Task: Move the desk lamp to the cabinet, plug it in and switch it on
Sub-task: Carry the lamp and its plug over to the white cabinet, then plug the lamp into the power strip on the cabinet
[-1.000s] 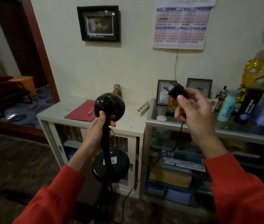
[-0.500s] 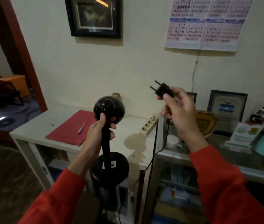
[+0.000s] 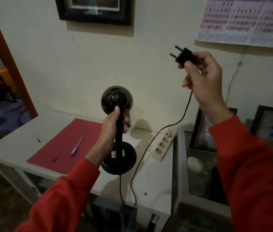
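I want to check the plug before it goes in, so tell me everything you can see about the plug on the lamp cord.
The plug is small, black and looks like plastic, with two round dark pins pointing up and to the left. The right hand pinches its body, raised in front of the wall, touching nothing else. A thin black cord leaves the hand's underside and curves down toward the lamp's base. It is not plugged in; the power strip lies below on the cabinet top.

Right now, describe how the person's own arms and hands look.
Both arms wear long red sleeves ending at the wrists: left sleeve, right sleeve. The left hand and right hand are bare: no gloves, rings or watch visible.
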A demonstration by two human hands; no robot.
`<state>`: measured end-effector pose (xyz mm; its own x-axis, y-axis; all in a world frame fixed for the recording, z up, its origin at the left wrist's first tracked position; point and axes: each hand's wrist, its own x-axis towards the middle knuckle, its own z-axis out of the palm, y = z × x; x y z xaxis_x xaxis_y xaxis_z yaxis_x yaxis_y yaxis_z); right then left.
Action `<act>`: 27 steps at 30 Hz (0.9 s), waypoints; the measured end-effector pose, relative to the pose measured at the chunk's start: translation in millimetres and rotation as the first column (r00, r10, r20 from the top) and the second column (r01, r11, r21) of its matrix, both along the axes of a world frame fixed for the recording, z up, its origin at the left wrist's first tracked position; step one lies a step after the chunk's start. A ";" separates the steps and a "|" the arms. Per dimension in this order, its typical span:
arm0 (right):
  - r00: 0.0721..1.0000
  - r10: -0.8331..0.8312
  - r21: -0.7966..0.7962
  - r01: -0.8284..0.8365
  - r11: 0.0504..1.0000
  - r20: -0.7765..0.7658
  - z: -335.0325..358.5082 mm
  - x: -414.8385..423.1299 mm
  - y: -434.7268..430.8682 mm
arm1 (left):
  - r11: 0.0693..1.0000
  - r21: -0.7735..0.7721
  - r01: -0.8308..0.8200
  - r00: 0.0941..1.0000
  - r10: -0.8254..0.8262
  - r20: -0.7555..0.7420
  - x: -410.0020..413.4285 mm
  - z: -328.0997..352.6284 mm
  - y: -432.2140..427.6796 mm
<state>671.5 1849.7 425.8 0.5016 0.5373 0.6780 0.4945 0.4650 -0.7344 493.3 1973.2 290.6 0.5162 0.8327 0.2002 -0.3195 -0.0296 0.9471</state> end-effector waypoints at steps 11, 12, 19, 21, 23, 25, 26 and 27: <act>0.951 -0.056 -0.326 0.159 0.932 0.304 -47.4 65.7 43.8 | 0.975 -0.157 -0.155 0.988 0.150 -0.044 57.7 -72.6 49.1; 0.949 -0.042 -0.372 0.163 0.914 0.313 -52.2 69.2 44.0 | 0.974 -0.150 -0.169 0.985 0.164 -0.049 61.7 -77.6 49.8; 0.923 0.042 -0.618 0.221 0.755 0.382 -100.0 84.7 47.1 | 0.981 -0.003 -0.193 0.980 0.193 -0.044 81.0 -95.7 46.6; 0.922 0.075 -0.674 0.221 0.705 0.380 -115.2 88.6 47.8 | 0.979 0.005 -0.202 0.978 0.202 -0.050 81.3 -98.1 46.8; 0.920 0.095 -0.722 0.231 0.652 0.380 -128.1 91.8 49.3 | 0.981 0.011 -0.192 0.979 0.192 -0.065 78.4 -98.5 49.3; 0.918 0.092 -0.759 0.259 0.597 0.386 -137.4 94.1 50.0 | 0.988 0.013 -0.155 0.981 0.155 -0.119 72.8 -99.8 52.2; 0.921 0.085 -0.772 0.265 0.578 0.380 -140.8 95.5 49.5 | 0.990 0.011 -0.143 0.978 0.143 -0.155 69.8 -102.0 52.6; 0.925 0.081 -0.780 0.264 0.567 0.372 -143.3 97.0 49.0 | 0.988 0.020 -0.152 0.969 0.153 -0.192 66.5 -105.9 52.0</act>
<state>768.5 1898.7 282.5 0.4199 0.9011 0.1083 0.7813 -0.2981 -0.5484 559.8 2025.2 184.7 0.4128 0.9037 0.1138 -0.1224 -0.0688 0.9901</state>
